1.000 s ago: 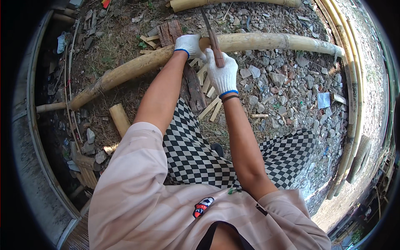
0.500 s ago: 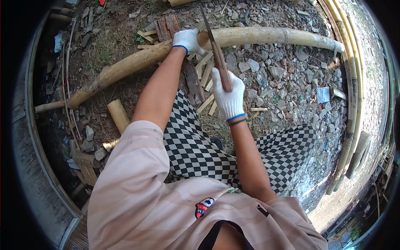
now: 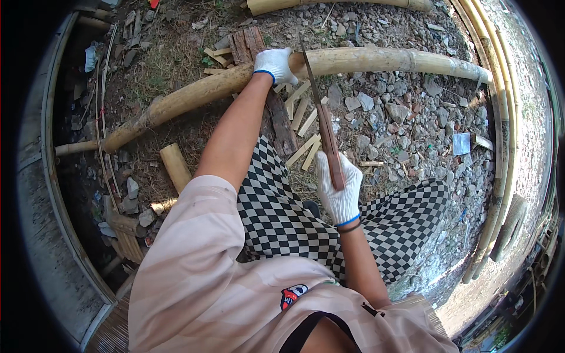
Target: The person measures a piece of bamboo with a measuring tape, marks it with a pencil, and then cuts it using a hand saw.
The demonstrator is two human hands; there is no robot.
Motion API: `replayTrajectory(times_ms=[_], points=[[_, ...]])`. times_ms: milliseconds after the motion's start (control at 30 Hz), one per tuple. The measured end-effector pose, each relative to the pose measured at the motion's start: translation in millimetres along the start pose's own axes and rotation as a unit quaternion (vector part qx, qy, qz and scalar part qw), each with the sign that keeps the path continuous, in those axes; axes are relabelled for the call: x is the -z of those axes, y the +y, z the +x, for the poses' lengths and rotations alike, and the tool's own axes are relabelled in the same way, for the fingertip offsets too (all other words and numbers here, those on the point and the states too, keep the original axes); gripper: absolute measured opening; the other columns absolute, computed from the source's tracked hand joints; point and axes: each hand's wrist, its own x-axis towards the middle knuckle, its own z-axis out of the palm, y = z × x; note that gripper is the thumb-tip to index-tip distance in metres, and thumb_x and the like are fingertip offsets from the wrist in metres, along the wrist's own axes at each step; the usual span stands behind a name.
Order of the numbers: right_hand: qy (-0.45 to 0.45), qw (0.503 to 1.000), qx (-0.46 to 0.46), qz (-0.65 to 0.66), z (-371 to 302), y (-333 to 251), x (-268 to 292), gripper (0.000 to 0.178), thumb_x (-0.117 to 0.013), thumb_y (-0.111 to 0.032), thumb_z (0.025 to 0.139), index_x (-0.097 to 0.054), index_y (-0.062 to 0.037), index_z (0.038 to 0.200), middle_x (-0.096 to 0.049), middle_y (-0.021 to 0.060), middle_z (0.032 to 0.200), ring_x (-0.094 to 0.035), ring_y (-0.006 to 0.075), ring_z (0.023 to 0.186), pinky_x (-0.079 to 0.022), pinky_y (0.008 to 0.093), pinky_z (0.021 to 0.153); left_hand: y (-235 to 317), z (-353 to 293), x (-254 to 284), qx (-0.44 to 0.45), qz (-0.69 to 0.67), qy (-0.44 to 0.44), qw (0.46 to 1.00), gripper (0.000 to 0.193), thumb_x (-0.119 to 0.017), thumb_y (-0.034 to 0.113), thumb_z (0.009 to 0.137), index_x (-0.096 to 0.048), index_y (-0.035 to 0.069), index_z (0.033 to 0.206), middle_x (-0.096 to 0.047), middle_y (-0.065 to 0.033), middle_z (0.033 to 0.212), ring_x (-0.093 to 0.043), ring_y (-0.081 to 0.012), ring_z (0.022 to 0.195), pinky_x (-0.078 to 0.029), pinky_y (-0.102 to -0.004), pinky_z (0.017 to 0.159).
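Observation:
A thick bamboo pole [image 3: 365, 60] runs crosswise ahead of me, resting over a reddish, weathered piece of wood [image 3: 246, 44]. My left hand [image 3: 275, 66], in a white knit glove with a blue cuff, is closed around the pole. Just right of it, the narrow dark blade of a handsaw [image 3: 327, 132] crosses the pole. My right hand [image 3: 341, 191], gloved the same way, is wrapped around the saw's brown wooden handle, well back toward my body. How deep the blade sits in the bamboo cannot be made out.
Several split bamboo strips [image 3: 304, 154] lie beneath the pole. A short bamboo piece [image 3: 175, 166] is left of my knee, another bamboo length [image 3: 335, 5] at the far edge. Rubble [image 3: 406, 112] covers the ground. Long poles [image 3: 505, 135] run along the right side.
My right hand has drawn the saw back toward my body, its blade still across the pole. My left hand keeps its hold on the bamboo; the whole view has shifted slightly.

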Motion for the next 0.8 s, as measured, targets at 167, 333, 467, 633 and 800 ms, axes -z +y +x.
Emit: replayTrajectory(times_ms=[167,333,467,633,800], points=[[0.012,0.999,0.052,-0.005,73,2,-32,0.034,-0.067,-0.033,0.104,-0.074,-0.0009,0.096,-0.067,0.0218,0.072,-0.070,0.0408,0.070,-0.055,0.0411,0.062,6,4,-1,-0.003,0.007,0.048,0.999,0.084,-0.090,0.050,0.062,-0.065,0.017,0.136,-0.074,-0.0147,0.125,-0.073,-0.0345,0.113,-0.059,-0.0462,0.097],[0.057,0.997,0.034,0.033,122,8,-37,0.040,-0.063,-0.038,0.105,-0.073,-0.0014,0.093,-0.068,0.0224,0.072,-0.070,0.0432,0.073,-0.056,0.0447,0.065,18,11,-18,-0.034,0.007,0.015,0.999,0.083,-0.090,0.052,0.063,-0.065,0.016,0.133,-0.075,-0.0148,0.123,-0.073,-0.0347,0.112,-0.059,-0.0474,0.097],[0.017,0.999,0.012,0.033,-22,5,4,0.026,-0.071,-0.027,0.103,-0.075,-0.0017,0.109,-0.073,0.0164,0.081,-0.075,0.0273,0.073,-0.057,0.0358,0.069,-1,4,6,-0.007,0.008,0.006,1.000,0.086,-0.090,0.051,0.063,-0.063,0.019,0.137,-0.075,-0.0143,0.124,-0.073,-0.0343,0.113,-0.059,-0.0470,0.097],[0.053,0.996,0.069,0.010,88,26,-37,0.038,-0.066,-0.034,0.107,-0.074,0.0020,0.103,-0.068,0.0196,0.073,-0.065,0.0282,0.061,-0.051,0.0385,0.062,21,7,4,-0.016,0.006,0.026,1.000,0.082,-0.089,0.051,0.063,-0.064,0.018,0.134,-0.075,-0.0147,0.125,-0.073,-0.0342,0.113,-0.059,-0.0477,0.097],[0.037,0.999,0.035,0.003,88,1,-28,0.042,-0.066,-0.040,0.104,-0.074,-0.0005,0.094,-0.069,0.0231,0.075,-0.069,0.0449,0.073,-0.055,0.0441,0.064,14,12,-5,-0.015,0.011,0.032,0.999,0.080,-0.093,0.051,0.061,-0.068,0.013,0.128,-0.076,-0.0159,0.121,-0.075,-0.0330,0.111,-0.060,-0.0481,0.096]])
